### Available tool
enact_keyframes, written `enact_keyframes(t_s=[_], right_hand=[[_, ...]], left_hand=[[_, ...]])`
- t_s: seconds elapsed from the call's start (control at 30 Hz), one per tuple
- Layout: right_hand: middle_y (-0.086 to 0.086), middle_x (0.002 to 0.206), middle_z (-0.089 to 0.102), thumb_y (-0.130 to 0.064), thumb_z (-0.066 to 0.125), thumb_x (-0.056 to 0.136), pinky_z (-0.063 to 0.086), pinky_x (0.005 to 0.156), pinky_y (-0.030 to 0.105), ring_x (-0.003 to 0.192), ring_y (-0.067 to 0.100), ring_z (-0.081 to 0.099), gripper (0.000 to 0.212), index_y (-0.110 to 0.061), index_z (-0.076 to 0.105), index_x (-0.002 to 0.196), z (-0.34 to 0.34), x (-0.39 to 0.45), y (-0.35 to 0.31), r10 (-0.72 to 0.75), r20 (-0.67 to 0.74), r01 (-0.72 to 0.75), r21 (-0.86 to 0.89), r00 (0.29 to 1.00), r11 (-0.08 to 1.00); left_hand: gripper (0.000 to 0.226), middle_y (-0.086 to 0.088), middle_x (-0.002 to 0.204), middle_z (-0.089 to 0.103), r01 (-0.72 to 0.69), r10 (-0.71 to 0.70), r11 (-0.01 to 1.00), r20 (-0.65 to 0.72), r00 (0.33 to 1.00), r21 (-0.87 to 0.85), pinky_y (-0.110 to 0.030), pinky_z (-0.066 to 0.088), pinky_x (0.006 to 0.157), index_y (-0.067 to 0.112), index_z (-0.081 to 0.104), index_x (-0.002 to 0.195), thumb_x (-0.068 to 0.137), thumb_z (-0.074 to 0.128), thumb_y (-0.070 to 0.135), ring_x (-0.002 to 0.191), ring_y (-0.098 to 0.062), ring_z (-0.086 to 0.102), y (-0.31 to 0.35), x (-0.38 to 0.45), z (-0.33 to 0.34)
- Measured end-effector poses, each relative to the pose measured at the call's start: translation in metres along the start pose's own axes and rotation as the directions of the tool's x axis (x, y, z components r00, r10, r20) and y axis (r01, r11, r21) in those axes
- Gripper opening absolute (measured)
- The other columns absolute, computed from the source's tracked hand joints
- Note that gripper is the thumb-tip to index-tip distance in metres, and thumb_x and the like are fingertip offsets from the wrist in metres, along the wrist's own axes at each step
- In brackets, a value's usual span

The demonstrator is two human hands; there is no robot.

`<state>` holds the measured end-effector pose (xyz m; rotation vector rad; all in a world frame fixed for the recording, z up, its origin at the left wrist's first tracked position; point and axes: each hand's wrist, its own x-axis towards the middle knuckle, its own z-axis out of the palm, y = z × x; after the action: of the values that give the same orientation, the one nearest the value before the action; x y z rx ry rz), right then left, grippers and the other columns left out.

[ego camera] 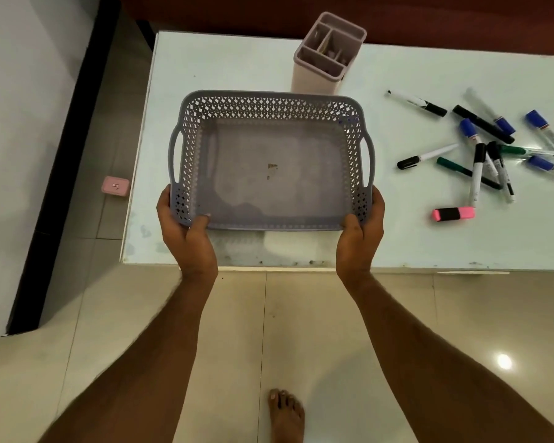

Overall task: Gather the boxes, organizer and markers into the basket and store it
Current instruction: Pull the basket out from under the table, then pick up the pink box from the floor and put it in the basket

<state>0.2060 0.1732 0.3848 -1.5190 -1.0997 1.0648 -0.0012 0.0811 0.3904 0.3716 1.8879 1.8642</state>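
1. The person stands at the near edge of a pale glass-topped table (429,241), both bare arms stretched forward, one bare foot (287,417) showing on the cream floor tiles (349,314) below.
2. The left hand (186,231) grips the near-left corner of a grey lattice-sided basket (271,102) — thumb hooked over the rim, the other fingers out of sight underneath.
3. The right hand (362,228) clamps the near-right corner the same way, so the two hands are well apart, one at each end of the near wall.
4. The basket is empty, with a small brownish mark on its floor and a handle slot at each side; it sits over the left part of the table, though I cannot tell whether it rests on the glass or hangs just above it.
5. Just beyond its far rim stands an upright pale pink organizer (320,68), split into compartments with some small items inside.
6. To the right lies a loose scatter of markers (486,148) — black, blue and green caps, several crossing each other.
7. Nearer the table's front edge, apart from that scatter, lies a pink highlighter (454,214).
8. On the floor to the left of the table sits a small pink box (115,186).
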Motion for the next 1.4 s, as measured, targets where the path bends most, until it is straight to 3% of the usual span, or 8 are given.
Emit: enact_keyframes(t_s=[0.13, 0.3, 0.5, 0.6, 0.77, 0.9, 1.07, 1.4], right_hand=[[0.005, 0.134, 0.06, 0.016, 0.05, 0.085, 0.055, 0.102, 0.032, 0.112, -0.004, 0.062, 0.065, -0.002, 0.043, 0.147, 0.002, -0.003, -0.004, -0.017, -0.002, 0.017, -0.04, 1.0, 0.999], [0.011, 0.148, 0.048, 0.0, 0.059, 0.083, 0.048, 0.11, 0.051, 0.141, 0.024, 0.046, 0.071, -0.005, 0.037, 0.151, -0.003, -0.009, -0.011, -0.229, -0.01, 0.219, -0.265, 0.973, 0.939], [0.02, 0.152, 0.042, -0.008, 0.061, 0.084, 0.033, 0.122, 0.033, 0.145, 0.028, 0.038, 0.071, 0.002, 0.037, 0.15, 0.033, -0.02, -0.047, -0.463, 0.163, 0.484, -0.445, 0.871, 0.754], [0.021, 0.153, 0.041, -0.016, 0.06, 0.088, 0.032, 0.122, 0.038, 0.145, 0.029, 0.036, 0.068, 0.002, 0.038, 0.15, 0.077, -0.033, -0.065, -0.48, 0.285, 0.557, -0.481, 0.83, 0.677], [0.022, 0.155, 0.038, -0.022, 0.061, 0.089, 0.036, 0.119, 0.052, 0.145, 0.035, 0.036, 0.073, 0.0, 0.032, 0.153, 0.178, -0.073, -0.092, -0.393, 0.506, 0.631, -0.495, 0.768, 0.597], [0.015, 0.159, 0.036, -0.021, 0.061, 0.089, 0.031, 0.123, 0.043, 0.149, 0.029, 0.032, 0.075, -0.003, 0.029, 0.155, 0.263, -0.107, -0.106, -0.328, 0.621, 0.674, -0.472, 0.712, 0.568], [0.009, 0.161, 0.032, -0.02, 0.064, 0.091, 0.032, 0.123, 0.039, 0.15, 0.025, 0.03, 0.076, -0.009, 0.027, 0.156, 0.361, -0.143, -0.104, -0.224, 0.706, 0.665, -0.44, 0.672, 0.604], [0.009, 0.159, 0.034, -0.01, 0.06, 0.094, 0.03, 0.117, 0.028, 0.147, 0.024, 0.033, 0.072, -0.008, 0.026, 0.156, 0.509, -0.13, 0.019, 0.162, 0.757, 0.495, -0.556, 0.633, 0.668]], left_hand=[[0.073, -0.02, 0.141, 0.055, 0.0, -0.001, 0.999, 0.023, 1.0, 0.032, -0.027, 0.056, 0.098, 0.0, 0.045, 0.145, 0.074, 0.06, -0.002, 0.129, -0.033, 0.056, 0.003, 0.003, -0.003], [0.066, -0.009, 0.143, 0.057, -0.027, 0.026, 0.997, 0.023, 0.999, 0.075, -0.032, 0.05, 0.11, 0.003, 0.045, 0.147, 0.084, 0.066, 0.008, 0.133, -0.021, 0.055, 0.008, 0.012, -0.014], [0.061, -0.01, 0.148, 0.054, -0.158, 0.144, 0.972, 0.091, 0.985, 0.176, -0.035, 0.038, 0.121, 0.003, 0.046, 0.146, 0.088, 0.065, 0.003, 0.14, -0.019, 0.049, 0.028, 0.058, -0.033], [0.065, -0.004, 0.15, 0.051, -0.21, 0.179, 0.946, 0.141, 0.974, 0.247, -0.034, 0.035, 0.122, 0.007, 0.043, 0.148, 0.088, 0.067, 0.009, 0.142, -0.014, 0.045, 0.041, 0.094, -0.053], [0.075, 0.002, 0.159, 0.038, -0.229, 0.16, 0.885, 0.197, 0.967, 0.406, -0.04, 0.03, 0.125, 0.016, 0.032, 0.155, 0.088, 0.066, 0.023, 0.148, -0.013, 0.035, 0.056, 0.161, -0.113], [0.078, -0.002, 0.16, 0.034, -0.191, 0.132, 0.829, 0.148, 0.98, 0.526, -0.035, 0.031, 0.119, 0.02, 0.026, 0.157, 0.091, 0.067, 0.028, 0.142, -0.008, 0.032, 0.06, 0.211, -0.176], [0.084, -0.01, 0.164, 0.029, -0.092, 0.027, 0.75, 0.109, 0.994, 0.655, -0.051, 0.029, 0.124, 0.015, 0.022, 0.159, 0.093, 0.072, 0.031, 0.152, -0.027, 0.029, 0.037, 0.267, -0.242], [0.079, -0.01, 0.161, 0.032, 0.246, -0.252, 0.769, -0.073, 0.965, 0.59, -0.043, 0.035, 0.121, 0.01, 0.024, 0.159, 0.093, 0.068, 0.016, 0.148, -0.028, 0.035, -0.074, 0.361, -0.279]])
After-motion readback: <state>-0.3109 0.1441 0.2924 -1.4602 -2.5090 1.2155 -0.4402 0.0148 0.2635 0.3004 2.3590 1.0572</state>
